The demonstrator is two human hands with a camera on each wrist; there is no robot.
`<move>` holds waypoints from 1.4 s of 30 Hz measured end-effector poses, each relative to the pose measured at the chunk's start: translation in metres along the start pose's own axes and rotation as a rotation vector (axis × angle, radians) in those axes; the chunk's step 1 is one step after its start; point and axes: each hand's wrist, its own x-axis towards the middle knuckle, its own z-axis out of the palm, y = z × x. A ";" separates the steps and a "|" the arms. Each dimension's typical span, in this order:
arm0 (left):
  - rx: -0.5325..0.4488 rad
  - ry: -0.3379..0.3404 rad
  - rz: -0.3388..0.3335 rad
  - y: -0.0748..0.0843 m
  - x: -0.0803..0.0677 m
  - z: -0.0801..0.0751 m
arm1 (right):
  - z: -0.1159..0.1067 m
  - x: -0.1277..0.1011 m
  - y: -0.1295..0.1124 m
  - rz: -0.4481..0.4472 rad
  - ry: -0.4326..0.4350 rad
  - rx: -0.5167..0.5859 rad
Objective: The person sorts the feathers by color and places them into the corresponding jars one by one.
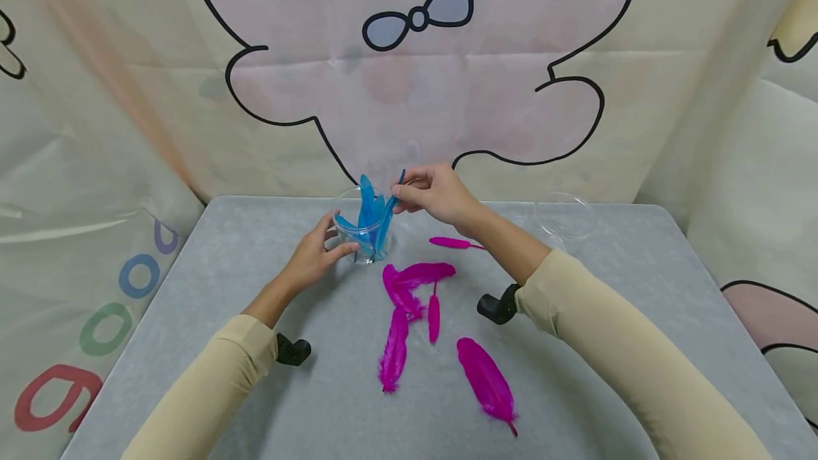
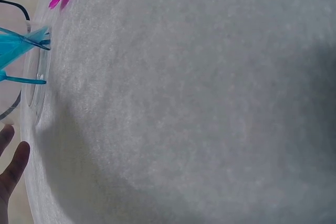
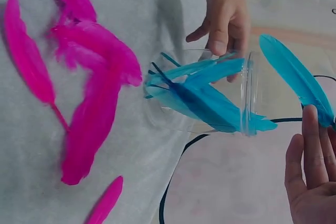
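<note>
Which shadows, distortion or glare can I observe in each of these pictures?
Head view: soft shadows on the table beside both sleeves; left wrist view: the table's edge looks bowed, with shadow at lower left; right wrist view: faint glints on the rim of the clear cup.

- Has a grey counter (image 1: 645, 268) with rounded far corners, reaching close to the back wall (image 1: 639, 91).
- Shows on that creased, cream wall a pink cartoon shape (image 1: 498, 91), outlined in black, and a pale blue bow (image 1: 418, 18).
- Bears coloured rings and loops (image 1: 123, 277) down the left wall (image 1: 57, 162).
- Continues with a pale right wall (image 1: 754, 183), partly printed.
- Lies under soft, diffuse light.
</note>
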 end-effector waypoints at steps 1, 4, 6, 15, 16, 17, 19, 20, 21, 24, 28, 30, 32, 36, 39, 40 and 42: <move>0.002 0.000 0.002 0.000 0.000 0.000 | 0.000 0.001 -0.001 -0.006 0.001 0.004; 0.008 -0.002 0.006 -0.001 0.001 -0.001 | -0.001 0.004 -0.005 -0.012 0.012 0.013; 0.010 -0.004 0.004 -0.001 0.002 -0.001 | -0.002 0.006 -0.008 -0.013 0.025 0.025; 0.006 -0.004 0.002 -0.001 0.002 0.000 | -0.002 0.012 -0.011 -0.026 0.077 0.038; 0.005 -0.003 0.002 -0.001 0.002 0.000 | -0.001 0.013 -0.010 -0.025 0.084 0.044; 0.003 -0.001 0.000 -0.001 0.002 0.000 | 0.000 0.014 -0.008 -0.022 0.092 0.050; 0.004 -0.003 0.003 -0.001 0.002 0.000 | 0.001 0.016 -0.005 -0.018 0.105 0.060; 0.003 -0.002 0.003 -0.002 0.002 0.000 | 0.002 0.016 -0.004 -0.017 0.111 0.061; 0.004 -0.001 0.005 -0.002 0.002 0.000 | 0.003 0.017 -0.002 -0.015 0.118 0.060; 0.004 -0.003 0.007 -0.003 0.002 0.000 | 0.005 0.020 0.004 -0.015 0.131 0.052; 0.003 -0.001 0.006 -0.003 0.002 0.000 | 0.008 0.021 0.008 -0.007 0.136 0.054; 0.005 -0.002 0.007 -0.004 0.002 0.000 | 0.011 0.021 0.010 0.004 0.131 0.037; 0.008 -0.001 0.008 -0.004 0.002 0.000 | 0.013 0.021 0.012 0.017 0.122 0.004; 0.013 0.002 0.016 -0.004 0.002 0.000 | 0.018 0.022 0.016 0.009 0.101 -0.063; 0.008 0.005 0.016 -0.004 0.001 0.000 | 0.021 0.023 0.018 -0.018 0.084 -0.084; 0.006 0.005 0.016 -0.004 0.001 0.000 | 0.022 0.024 0.019 -0.025 0.080 -0.088; 0.002 0.007 0.014 -0.003 0.001 0.000 | 0.023 0.024 0.020 -0.037 0.074 -0.103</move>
